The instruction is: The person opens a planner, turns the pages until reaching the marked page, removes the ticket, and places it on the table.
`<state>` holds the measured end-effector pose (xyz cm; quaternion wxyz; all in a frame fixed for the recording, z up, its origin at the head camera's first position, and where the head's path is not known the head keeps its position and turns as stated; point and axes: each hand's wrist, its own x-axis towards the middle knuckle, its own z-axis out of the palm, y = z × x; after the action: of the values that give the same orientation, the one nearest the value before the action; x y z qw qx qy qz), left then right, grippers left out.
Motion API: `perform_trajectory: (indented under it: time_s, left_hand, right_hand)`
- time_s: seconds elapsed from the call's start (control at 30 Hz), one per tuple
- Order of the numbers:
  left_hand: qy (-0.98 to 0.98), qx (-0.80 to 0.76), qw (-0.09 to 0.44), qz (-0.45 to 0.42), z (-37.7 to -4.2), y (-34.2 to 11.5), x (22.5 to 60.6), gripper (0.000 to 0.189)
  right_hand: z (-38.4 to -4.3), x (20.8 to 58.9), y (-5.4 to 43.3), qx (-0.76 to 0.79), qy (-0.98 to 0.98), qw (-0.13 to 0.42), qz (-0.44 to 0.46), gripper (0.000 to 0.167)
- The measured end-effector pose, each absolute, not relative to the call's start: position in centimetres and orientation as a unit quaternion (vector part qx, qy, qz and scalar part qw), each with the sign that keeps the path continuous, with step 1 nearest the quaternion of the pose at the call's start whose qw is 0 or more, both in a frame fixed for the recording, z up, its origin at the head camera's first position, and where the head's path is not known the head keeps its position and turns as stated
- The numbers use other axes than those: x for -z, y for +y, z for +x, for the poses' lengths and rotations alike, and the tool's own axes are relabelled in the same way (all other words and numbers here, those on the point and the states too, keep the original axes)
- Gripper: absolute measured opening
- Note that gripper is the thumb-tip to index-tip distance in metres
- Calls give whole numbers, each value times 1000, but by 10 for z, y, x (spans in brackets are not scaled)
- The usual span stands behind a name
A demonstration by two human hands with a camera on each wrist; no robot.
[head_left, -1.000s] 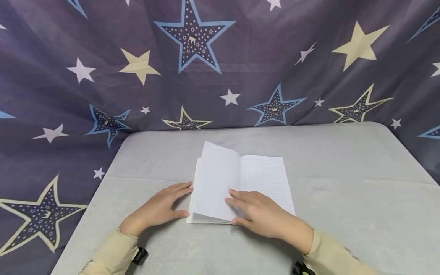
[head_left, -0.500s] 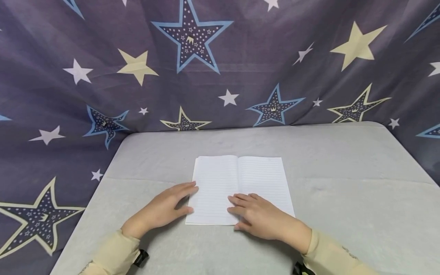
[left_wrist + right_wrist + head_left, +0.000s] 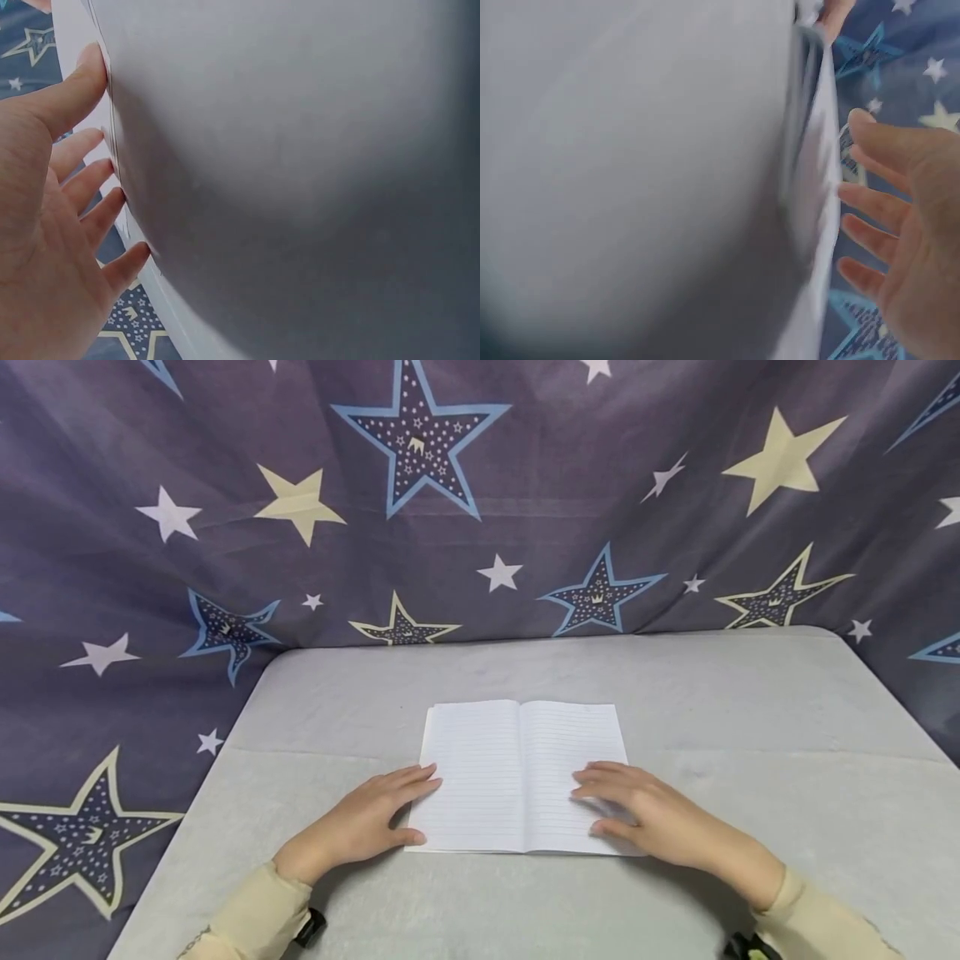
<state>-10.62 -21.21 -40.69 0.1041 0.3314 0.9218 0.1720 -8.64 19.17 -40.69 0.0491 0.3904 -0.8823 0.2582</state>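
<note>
Nearest the viewer, two pale sleeves (image 3: 251, 910) run in from the lower corners, a black band (image 3: 311, 927) showing by the left cuff. Left hand (image 3: 367, 817): fingers loosely spread, nothing gripped, fingertips on the outer margin of the left page, thumb near its lower corner. Right hand (image 3: 660, 814): above the right page, fingers apart and slightly bent, holding nothing; contact with the paper cannot be told from the head view, and the right wrist view is too blurred to settle it. The two hands are well apart, one at each side of the notebook (image 3: 480, 793), which lies on the table between them, two ruled pages facing up, spine crease roughly upright to the viewer. Step in hand, as judged: handling the pages. To do it well, the left fingertips should press lightly on the margin so the book does not slide; the right should take a single leaf by its outer corner and lift it smoothly, since thin paper probably creases if pushed. Beyond lies the grey table top (image 3: 750, 710), then a dark star-printed cloth (image 3: 547, 460) behind it.
</note>
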Motion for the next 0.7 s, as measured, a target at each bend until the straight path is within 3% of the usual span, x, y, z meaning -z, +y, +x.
perform_trajectory:
  time_s: [0.2,0.37,0.5,0.7]
  left_hand:
    - [921,-174,103,333,-106,-213,408,73]
    - [920,-176,109,332,-107,-212,408,73]
    - [920,-176,114,331,-108,-211,408,74]
    - [921,-175,117,329,-107,-211,406,74]
  right_hand:
    - [-85,418,216,-267,-903,48,332,61]
    - [-86,425,227,-291,-891,22,347,70]
    - [-89,429,231,-304,-880,23,364,71]
    - [-87,428,224,-291,-891,33,346,61]
